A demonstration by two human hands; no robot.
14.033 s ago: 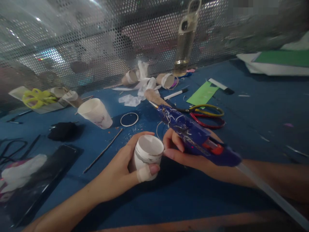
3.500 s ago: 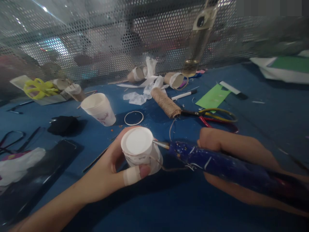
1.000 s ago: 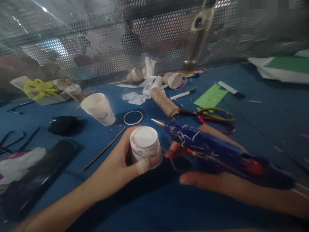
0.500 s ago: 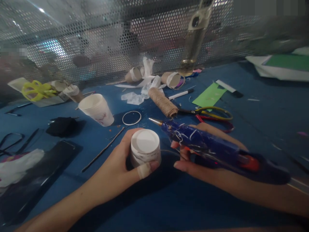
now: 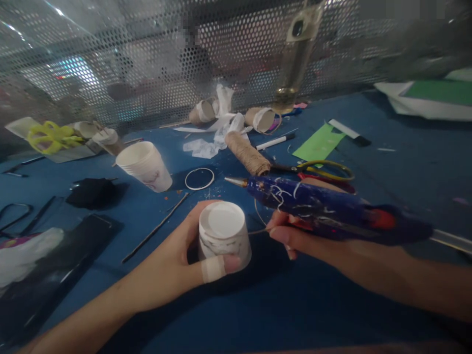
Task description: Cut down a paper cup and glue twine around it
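Observation:
My left hand (image 5: pixel 177 263) is wrapped round a small white paper cup (image 5: pixel 222 233) held bottom up, a plaster on the thumb pressing its side. My right hand (image 5: pixel 298 236) grips a blue glue gun (image 5: pixel 317 206) lying level, its metal nozzle pointing left above and behind the cup. The fingertips of that hand also pinch a thin strand of twine (image 5: pixel 258 231) that runs to the cup's side. A glue stick pokes out of the gun's rear at the right edge.
On the blue table (image 5: pixel 405 172) lie a twine spool (image 5: pixel 246 155), scissors (image 5: pixel 317 169), a white ring (image 5: pixel 199 178), another paper cup (image 5: pixel 144 165), a green paper (image 5: pixel 319 142), a marker (image 5: pixel 275 142), cardboard rolls, a black phone-like slab (image 5: pixel 55 275). A bottle (image 5: pixel 293 59) stands by the perforated screen.
The glue gun has lifted off the cup's side and swung level, nozzle now behind the cup. My right fingers have come to the cup and pinch the twine. The cup stays bottom up.

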